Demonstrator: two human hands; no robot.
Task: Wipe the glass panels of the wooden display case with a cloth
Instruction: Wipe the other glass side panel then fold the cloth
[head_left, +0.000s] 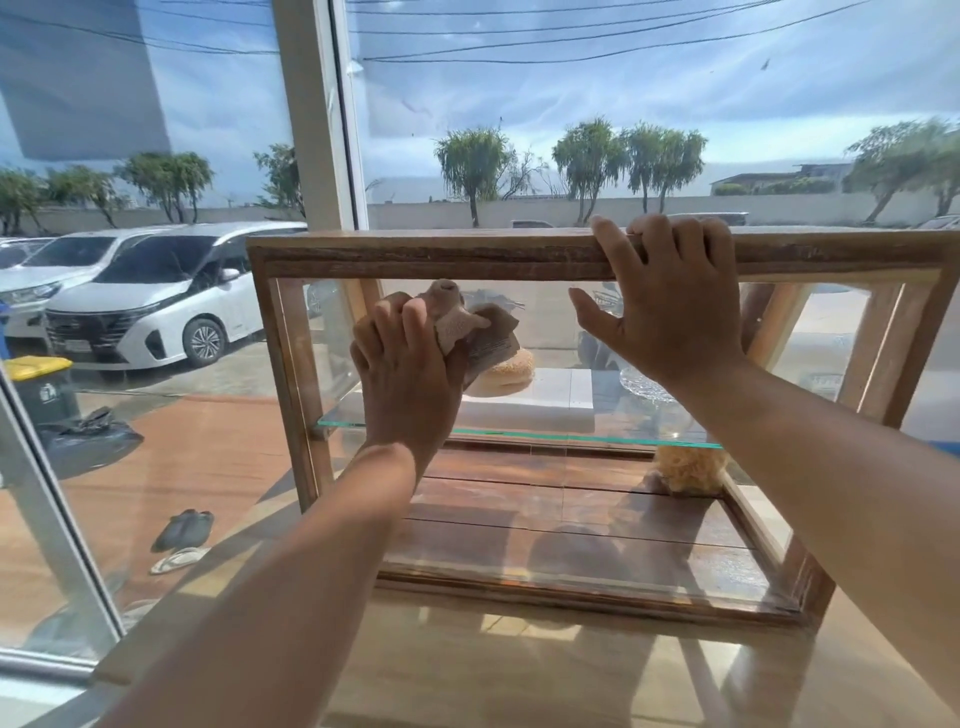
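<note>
Left hand (405, 384) clutches cloth (467, 322) against glass (550, 338) | right hand (670, 306) grips case (415, 257)

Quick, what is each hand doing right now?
Left hand: grips the cloth against the case.
Right hand: holds the case's top edge.

Your bare left forearm (291, 582) comes in from 7 o'clock and runs up toward 1 o'clock, with the back of the hand facing you. Your left hand (405, 379) has its fingers curled round a bunched cloth (467, 322), which sticks out at its 1 o'clock side. Your right forearm (831, 467) enters from 4 o'clock and angles toward 11 o'clock. Your right hand (670, 312) sits higher, with its fingers hooked over the top rail (415, 257) and the thumb splayed toward 9 o'clock.
</note>
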